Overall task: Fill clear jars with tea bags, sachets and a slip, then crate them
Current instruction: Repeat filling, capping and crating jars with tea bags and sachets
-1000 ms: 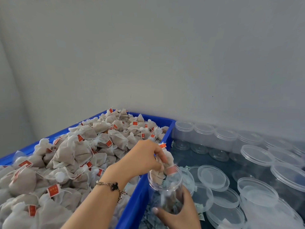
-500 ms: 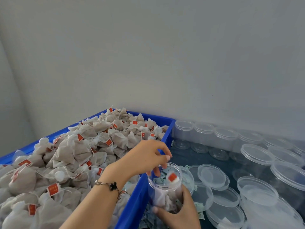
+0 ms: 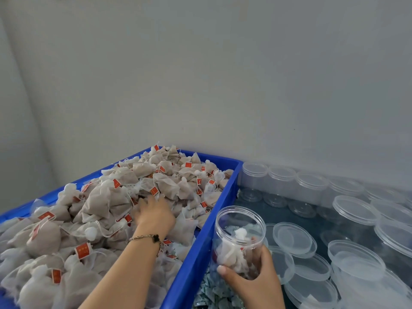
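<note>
The clear jar (image 3: 239, 239) stands nearly upright just right of the blue crate's (image 3: 196, 259) right wall, its long axis vertical and tipped slightly toward the camera, its open mouth facing up. Inside it lie a few pale tea bags bunched toward the bottom. The right hand (image 3: 256, 284) holds the jar low on its side, its grip closed around the jar with the thumb across the front and the fingers curled behind. The left hand (image 3: 155, 212) reaches over the crate's wall and rests on the heap of tea bags (image 3: 107, 210), which fills the crate to above its rim; the hand is blurred, so whether its grip is open or has closed on a bag cannot be told. A bracelet (image 3: 146, 238) circles that wrist. Right of the crate, loose clear lids (image 3: 293, 238) lie stacked and overlapping on the table close beside the jar, leaving little bare surface there. Further back from the crate's far corner, a row of lidded jars (image 3: 283, 184) lines the wall. Small green-and-white sachets (image 3: 214, 295) lie piled against the crate's outer wall, below the held jar.
</note>
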`<state>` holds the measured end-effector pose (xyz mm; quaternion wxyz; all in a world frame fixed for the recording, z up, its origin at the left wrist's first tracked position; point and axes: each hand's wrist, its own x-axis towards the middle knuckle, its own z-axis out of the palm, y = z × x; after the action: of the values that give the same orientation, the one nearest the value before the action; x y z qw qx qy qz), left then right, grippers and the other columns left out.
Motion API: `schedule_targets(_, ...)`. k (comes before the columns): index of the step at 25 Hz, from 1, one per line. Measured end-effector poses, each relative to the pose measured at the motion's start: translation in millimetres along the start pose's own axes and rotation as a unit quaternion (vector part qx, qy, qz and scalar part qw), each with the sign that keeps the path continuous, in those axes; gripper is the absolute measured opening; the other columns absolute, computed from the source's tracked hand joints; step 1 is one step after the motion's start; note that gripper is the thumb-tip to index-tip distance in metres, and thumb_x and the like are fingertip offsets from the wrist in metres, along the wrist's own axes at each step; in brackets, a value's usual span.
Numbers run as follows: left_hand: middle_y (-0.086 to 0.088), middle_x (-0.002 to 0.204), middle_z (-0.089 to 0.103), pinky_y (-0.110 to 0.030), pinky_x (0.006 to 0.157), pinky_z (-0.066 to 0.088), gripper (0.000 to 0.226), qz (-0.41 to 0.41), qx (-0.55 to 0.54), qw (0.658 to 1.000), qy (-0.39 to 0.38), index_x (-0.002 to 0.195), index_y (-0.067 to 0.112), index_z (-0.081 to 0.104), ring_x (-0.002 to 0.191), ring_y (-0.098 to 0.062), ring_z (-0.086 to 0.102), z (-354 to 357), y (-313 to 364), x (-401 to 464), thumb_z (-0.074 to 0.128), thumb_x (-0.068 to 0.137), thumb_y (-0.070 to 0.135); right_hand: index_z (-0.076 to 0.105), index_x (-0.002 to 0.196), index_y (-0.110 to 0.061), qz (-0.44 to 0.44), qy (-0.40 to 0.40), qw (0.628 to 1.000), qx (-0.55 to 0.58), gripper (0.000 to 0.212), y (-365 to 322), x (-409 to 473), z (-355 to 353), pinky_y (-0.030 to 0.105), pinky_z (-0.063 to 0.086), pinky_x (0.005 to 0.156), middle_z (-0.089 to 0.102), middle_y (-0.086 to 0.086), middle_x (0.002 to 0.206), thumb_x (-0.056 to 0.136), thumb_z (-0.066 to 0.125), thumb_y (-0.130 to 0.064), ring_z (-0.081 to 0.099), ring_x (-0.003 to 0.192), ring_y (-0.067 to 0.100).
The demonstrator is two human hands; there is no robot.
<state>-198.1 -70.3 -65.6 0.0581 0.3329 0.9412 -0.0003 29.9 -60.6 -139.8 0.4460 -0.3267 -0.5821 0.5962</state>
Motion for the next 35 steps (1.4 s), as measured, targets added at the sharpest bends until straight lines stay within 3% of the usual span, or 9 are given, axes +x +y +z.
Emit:
schedule_targets(4, -0.007, 0.144, 0.039, -0.046, 0.111, 0.028, 0.046, 0.061, 0.098, 0.993, -0.039, 0.136, 0.015, 0.045, 0.134, -0.026, 0.037, 36, 11, 5, 0.046, 0.090, 0.013, 0.052, 0.101, -0.048, -0.002, 0.008, 1.000, -0.010, 0.077, -1, -1, -1, 0.016, 0.041, 0.079, 0.056, -0.030, 0.109, 0.042, 0.093, -0.019, 0.049, 0.102, -0.011)
schedule_targets(9, -0.007, 0.131, 0.053, -0.037, 0.095, 0.046, 0.032, 0.184, 0.030, 0.982, -0.010, 0.126, 0.015, 0.050, 0.118, -0.026, 0.053, 59, 12, 8, 0.047, 0.095, 0.015, 0.052, 0.098, -0.049, -0.003, 0.005, 1.000, -0.017, 0.076, 1, 0, 0, 0.024, 0.041, 0.092, 0.054, -0.032, 0.110, 0.043, 0.094, -0.016, 0.051, 0.106, -0.006)
schedule_targets(13, -0.006, 0.122, 0.060, -0.032, 0.087, 0.046, 0.026, 0.130, 0.002, 0.990, 0.048, 0.118, 0.015, 0.055, 0.113, -0.025, 0.058, 51, 8, 9, 0.047, 0.093, 0.012, 0.054, 0.100, -0.049, -0.001, -0.011, 1.000, -0.016, 0.077, 1, 1, -1, 0.022, 0.041, 0.091, 0.058, -0.031, 0.108, 0.044, 0.095, -0.016, 0.049, 0.103, -0.014)
schedule_targets(19, -0.015, 0.120, 0.054, -0.032, 0.079, 0.045, 0.029, 0.076, -0.119, 0.989, 0.036, 0.119, 0.010, 0.043, 0.109, -0.031, 0.057, 27, 9, 17, 0.044, 0.091, 0.001, 0.053, 0.112, -0.043, -0.005, -0.015, 1.000, -0.015, 0.084, 2, 1, -1, 0.030, 0.045, 0.097, 0.060, -0.021, 0.118, 0.044, 0.093, -0.015, 0.055, 0.110, 0.001)
schedule_targets(24, -0.012, 0.119, 0.061, -0.030, 0.075, 0.048, 0.023, -0.014, -0.104, 0.994, 0.023, 0.112, 0.007, 0.060, 0.108, -0.027, 0.060, 17, 1, 16, 0.050, 0.092, 0.006, 0.055, 0.108, -0.045, -0.010, -0.027, 0.999, -0.019, 0.081, 4, 2, -3, 0.022, 0.045, 0.091, 0.063, -0.026, 0.111, 0.042, 0.093, -0.019, 0.056, 0.107, -0.006)
schedule_targets(28, -0.012, 0.135, 0.045, -0.042, 0.096, 0.041, 0.035, -0.077, -0.029, 0.994, 0.072, 0.127, 0.014, 0.051, 0.127, -0.032, 0.039, 4, -6, 6, 0.050, 0.093, 0.020, 0.053, 0.120, -0.038, -0.018, -0.040, 0.999, -0.014, 0.092, 3, 2, 0, 0.041, 0.041, 0.105, 0.061, -0.016, 0.122, 0.037, 0.091, -0.027, 0.055, 0.117, 0.008)
schedule_targets(31, -0.011, 0.142, 0.033, -0.041, 0.101, 0.038, 0.044, -0.077, 0.011, 0.997, 0.014, 0.137, 0.014, 0.043, 0.130, -0.033, 0.035, 8, -4, 4, 0.045, 0.094, 0.021, 0.054, 0.116, -0.043, -0.010, -0.035, 0.999, -0.020, 0.087, 4, 2, -1, 0.028, 0.046, 0.096, 0.062, -0.023, 0.117, 0.040, 0.093, -0.021, 0.056, 0.111, -0.003)
schedule_targets(33, -0.012, 0.141, 0.033, -0.037, 0.095, 0.043, 0.044, -0.087, -0.033, 0.995, 0.038, 0.138, 0.010, 0.040, 0.125, -0.031, 0.045, 15, -5, 4, 0.047, 0.095, 0.017, 0.054, 0.114, -0.046, -0.006, -0.043, 0.999, -0.027, 0.088, 5, 1, -1, 0.016, 0.044, 0.086, 0.063, -0.030, 0.111, 0.037, 0.092, -0.027, 0.056, 0.106, -0.010)
schedule_targets(35, -0.014, 0.138, 0.037, -0.034, 0.091, 0.045, 0.045, -0.105, -0.062, 0.988, 0.090, 0.136, 0.009, 0.036, 0.122, -0.028, 0.050, 23, -7, 0, 0.050, 0.094, 0.016, 0.052, 0.122, -0.044, 0.000, -0.046, 0.998, -0.032, 0.097, 6, 1, -1, 0.021, 0.045, 0.092, 0.062, -0.028, 0.114, 0.033, 0.090, -0.036, 0.055, 0.110, -0.007)
